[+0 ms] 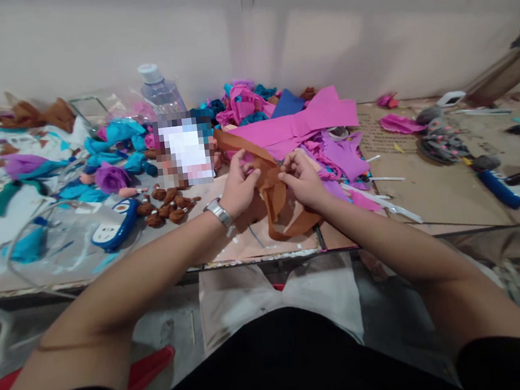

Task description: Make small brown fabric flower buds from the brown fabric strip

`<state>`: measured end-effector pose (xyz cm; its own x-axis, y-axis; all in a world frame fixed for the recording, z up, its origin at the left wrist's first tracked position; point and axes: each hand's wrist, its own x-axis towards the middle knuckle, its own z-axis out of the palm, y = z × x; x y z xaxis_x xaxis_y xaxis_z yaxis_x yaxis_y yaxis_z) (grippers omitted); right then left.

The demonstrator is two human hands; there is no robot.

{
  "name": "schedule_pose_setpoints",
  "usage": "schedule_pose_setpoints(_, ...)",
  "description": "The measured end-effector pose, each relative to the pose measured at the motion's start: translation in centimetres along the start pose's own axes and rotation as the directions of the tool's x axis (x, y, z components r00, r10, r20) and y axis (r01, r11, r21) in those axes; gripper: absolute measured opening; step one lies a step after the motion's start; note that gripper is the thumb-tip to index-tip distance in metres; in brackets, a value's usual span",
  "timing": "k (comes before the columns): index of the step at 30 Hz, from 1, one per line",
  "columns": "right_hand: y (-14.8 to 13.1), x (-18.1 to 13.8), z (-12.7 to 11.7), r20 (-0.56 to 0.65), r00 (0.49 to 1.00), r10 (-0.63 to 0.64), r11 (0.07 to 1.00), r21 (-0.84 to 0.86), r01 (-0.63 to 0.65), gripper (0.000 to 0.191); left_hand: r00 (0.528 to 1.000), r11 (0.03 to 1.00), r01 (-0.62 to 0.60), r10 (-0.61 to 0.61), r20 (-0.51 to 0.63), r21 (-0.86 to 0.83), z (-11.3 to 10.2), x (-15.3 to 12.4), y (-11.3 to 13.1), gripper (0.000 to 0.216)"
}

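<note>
Both my hands meet over a long brown fabric strip (274,188) at the middle of the worktable (433,194). My left hand (239,188), a silver watch on its wrist, has its fingers closed on the strip's upper part. My right hand (302,179) pinches the same strip from the right. The strip hangs down in a loop toward the table's front edge. Just behind my hands lies a heap of pink fabric pieces (301,124) mixed with purple and blue scraps.
Small brown fabric buds (167,207) and a blue glue gun (114,224) lie to the left, near a purple fabric rose (111,177). A plastic water bottle (160,90) stands at the back. Another blue glue gun (503,186) and grey scraps sit to the right.
</note>
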<state>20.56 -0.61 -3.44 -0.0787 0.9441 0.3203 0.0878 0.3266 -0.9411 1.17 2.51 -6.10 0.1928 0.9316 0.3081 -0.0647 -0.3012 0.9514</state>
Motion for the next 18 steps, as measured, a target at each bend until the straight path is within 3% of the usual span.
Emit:
schedule_pose_setpoints(3,0.2,0.0,0.0,0.016,1.000,-0.012,1.000,0.014,0.011,0.030,0.998,0.999,0.030,-0.030,-0.054,-0.013,-0.2,0.3,-0.2,0.085)
schedule_pose_setpoints(5,0.2,0.0,0.0,0.020,0.999,-0.027,1.000,0.002,0.027,0.031,0.998,1.000,0.014,-0.014,-0.057,-0.009,-0.3,0.3,0.2,0.085)
schedule_pose_setpoints(11,0.3,0.2,-0.3,0.010,0.997,-0.077,0.996,-0.046,0.078,0.027,0.997,0.998,0.009,-0.005,-0.074,0.062,-0.3,0.1,1.9,0.029)
schedule_pose_setpoints(18,0.6,0.3,-0.3,0.035,0.997,-0.074,0.997,-0.007,0.075,0.032,0.993,0.991,-0.040,0.054,-0.107,0.126,-0.9,0.5,1.8,0.046)
